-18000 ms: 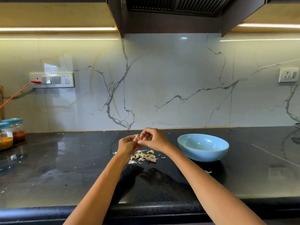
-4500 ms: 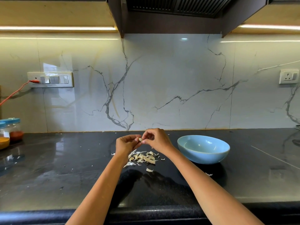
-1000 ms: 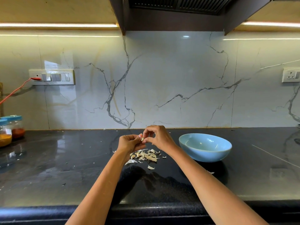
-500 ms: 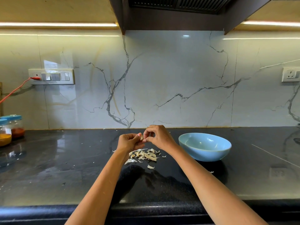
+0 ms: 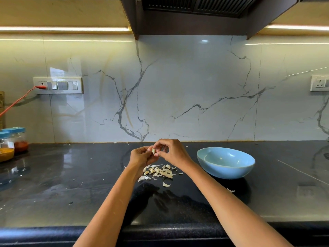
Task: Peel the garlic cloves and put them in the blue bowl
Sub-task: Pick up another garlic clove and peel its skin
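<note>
A pale garlic clove (image 5: 153,151) sits between both hands above the black counter. My left hand (image 5: 141,156) holds it from the left with curled fingers. My right hand (image 5: 171,151) pinches at it from the right with thumb and fingertips. Right below the hands lies a heap of garlic skins (image 5: 159,172). The blue bowl (image 5: 225,163) stands to the right of my right hand; the part of its inside that I see holds nothing.
Two spice jars with blue lids (image 5: 10,142) stand at the far left of the counter (image 5: 71,175). A red cable (image 5: 19,100) runs from the wall switch plate. Loose skin bits (image 5: 230,190) lie near the bowl. The counter's front edge runs under my forearms.
Both hands stay together over the skin heap, working on the clove. More of the clove shows between the fingers than half a second ago. A loose skin piece lies in front of the heap since 4.5 s ago.
</note>
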